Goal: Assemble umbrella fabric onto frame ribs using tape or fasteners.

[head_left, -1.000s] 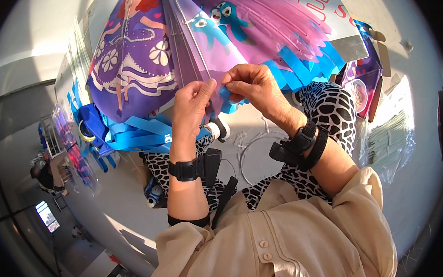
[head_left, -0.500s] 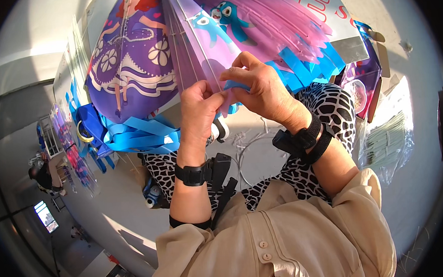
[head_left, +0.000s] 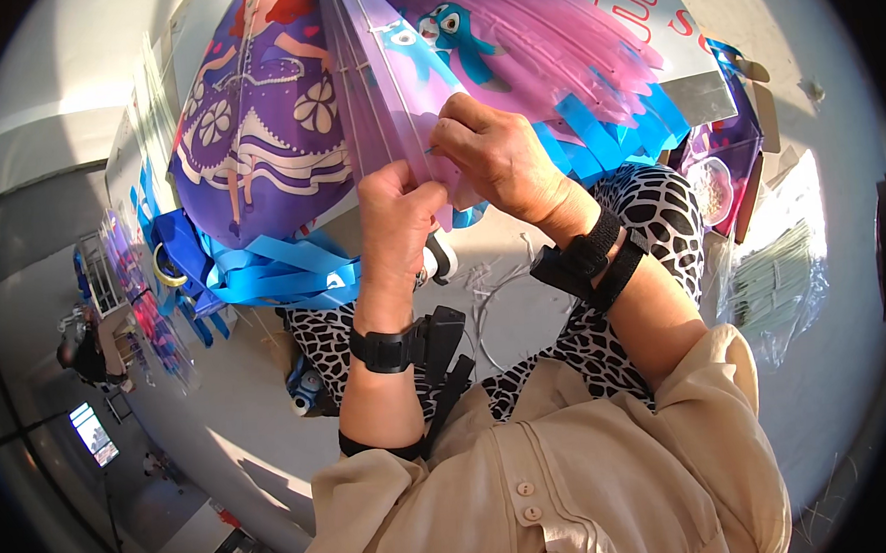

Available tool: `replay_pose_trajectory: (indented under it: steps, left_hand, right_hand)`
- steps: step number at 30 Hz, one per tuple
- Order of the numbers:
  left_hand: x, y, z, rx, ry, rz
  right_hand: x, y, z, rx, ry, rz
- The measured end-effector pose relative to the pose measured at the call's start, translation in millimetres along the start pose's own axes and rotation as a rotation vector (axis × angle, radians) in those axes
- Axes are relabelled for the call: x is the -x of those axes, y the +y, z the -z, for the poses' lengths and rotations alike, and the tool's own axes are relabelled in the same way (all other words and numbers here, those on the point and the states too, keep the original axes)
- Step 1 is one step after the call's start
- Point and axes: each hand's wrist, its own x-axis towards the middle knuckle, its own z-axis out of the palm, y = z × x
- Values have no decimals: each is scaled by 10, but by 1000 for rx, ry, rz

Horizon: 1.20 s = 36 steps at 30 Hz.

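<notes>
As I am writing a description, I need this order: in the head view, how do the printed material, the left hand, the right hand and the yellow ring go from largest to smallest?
1. Printed material
2. Left hand and right hand: too alike to rank
3. Yellow ring

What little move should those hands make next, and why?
Perhaps the right hand should smooth the pink sheet along its thin white rod while the left hand steadies it. The left hand pinches the sheet near its lower end, and the right one is bent close to the rod; what it holds is hidden.
</notes>
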Motion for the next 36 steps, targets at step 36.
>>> replay_pose_trajectory:
  steps: [36]
  left_hand:
    - [-106, 282, -768, 479, -602, 297]
  right_hand:
    - [569, 93, 943, 195, 325, 25]
